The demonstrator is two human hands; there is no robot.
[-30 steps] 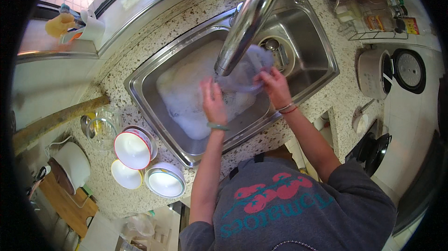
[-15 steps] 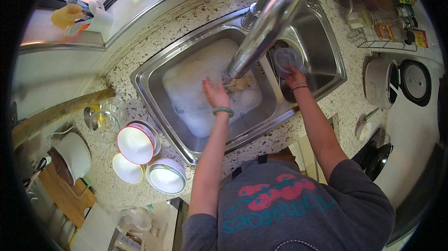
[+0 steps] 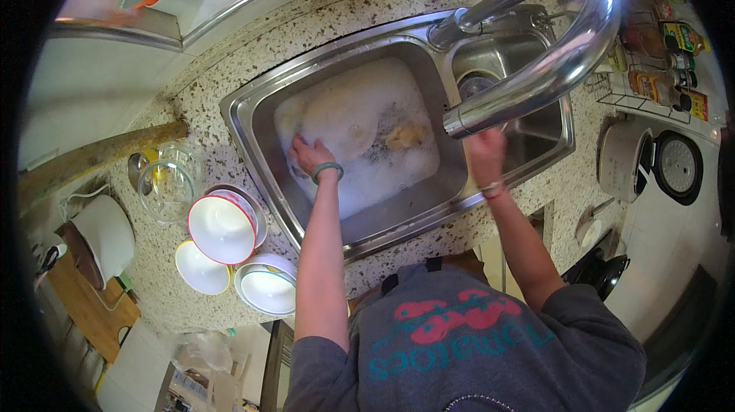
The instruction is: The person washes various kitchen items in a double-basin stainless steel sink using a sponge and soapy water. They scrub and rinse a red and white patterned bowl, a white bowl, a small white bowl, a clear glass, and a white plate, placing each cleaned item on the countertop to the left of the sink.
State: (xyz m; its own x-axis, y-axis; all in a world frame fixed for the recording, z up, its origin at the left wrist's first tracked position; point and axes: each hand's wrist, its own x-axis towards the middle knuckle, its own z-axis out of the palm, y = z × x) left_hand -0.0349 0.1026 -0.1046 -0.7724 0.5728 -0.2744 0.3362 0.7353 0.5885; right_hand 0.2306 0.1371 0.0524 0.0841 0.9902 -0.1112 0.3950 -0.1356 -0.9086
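My left hand [image 3: 310, 155], a green bangle at its wrist, reaches into the white suds on the left side of the large sink basin [image 3: 390, 217]. Its fingers look apart and partly sunk in foam; something dark beside them is too covered to name. Yellowish sponge-like material [image 3: 406, 135] floats in the suds to its right. My right hand [image 3: 486, 153] is over the divider by the small basin, just below the spout of the tap [image 3: 528, 94]. It is smeared by motion, and its fingertips are hidden. A clear round container [image 3: 476, 86] sits in the small basin, partly behind the tap.
Several bowls, among them a red-rimmed bowl [image 3: 222, 228], stand on the speckled counter left of the sink, near clear glassware [image 3: 167, 190]. At the right are a wire rack [image 3: 639, 102] of jars and a rice cooker [image 3: 624, 159] with its lid up.
My left hand has moved left and down into the suds. My right hand has left the clear container and come back toward me. The tap spout has swung right, from the large basin to the divider.
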